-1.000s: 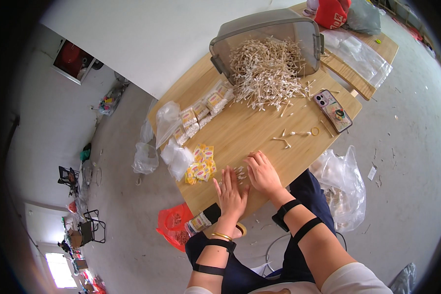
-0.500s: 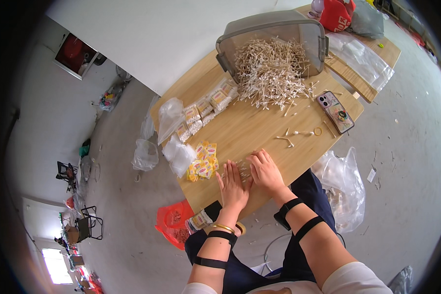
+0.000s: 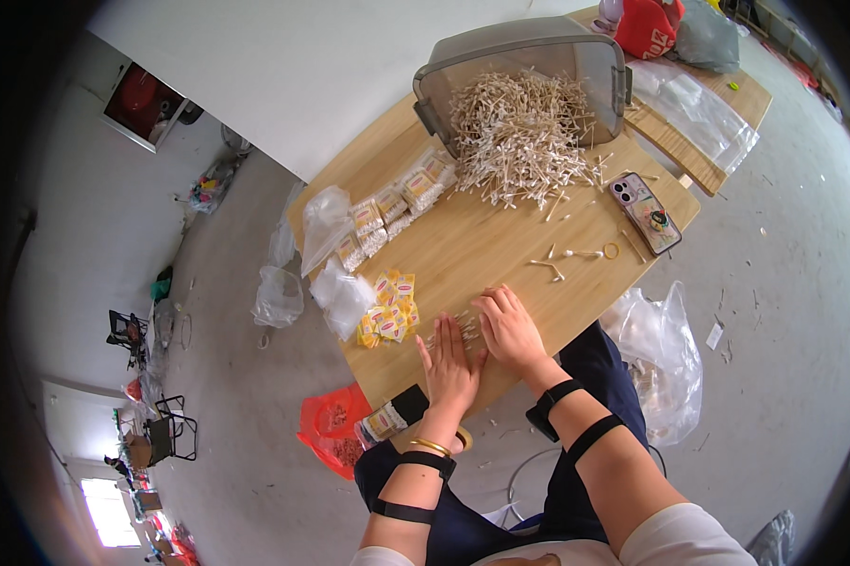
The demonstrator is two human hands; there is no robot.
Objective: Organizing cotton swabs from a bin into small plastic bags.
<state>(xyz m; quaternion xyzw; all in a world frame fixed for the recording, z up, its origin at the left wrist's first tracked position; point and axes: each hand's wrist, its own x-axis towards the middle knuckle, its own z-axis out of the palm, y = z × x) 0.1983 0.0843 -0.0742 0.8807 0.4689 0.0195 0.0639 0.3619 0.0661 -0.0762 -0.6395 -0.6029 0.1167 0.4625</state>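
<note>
At the near edge of the wooden table, a small bunch of cotton swabs (image 3: 466, 325) lies between my hands, partly hidden by them. My left hand (image 3: 453, 363) rests flat on the bunch's left part, fingers stretched out and thumb apart. On the other side, my right hand (image 3: 510, 330) lies close to the swab ends, its fingers slightly bent and side by side, with nothing visible in them. To the left of my left hand is a loose pile of yellow and white printed cards (image 3: 387, 311). A large heap of cotton swabs (image 3: 524, 141) spills from a tipped grey plastic bin (image 3: 510, 47).
Packed swab bundles (image 3: 387, 212) line the table's left side beside clear plastic bags (image 3: 326, 222). A phone (image 3: 645, 212), a yellow ring (image 3: 612, 251) and stray swabs lie at the right. Below the edge hang a red bag (image 3: 326, 415) and a clear bag (image 3: 666, 368).
The view has shifted very slightly. Both hands stay in nearly the same place around the small bunch of swabs.
</note>
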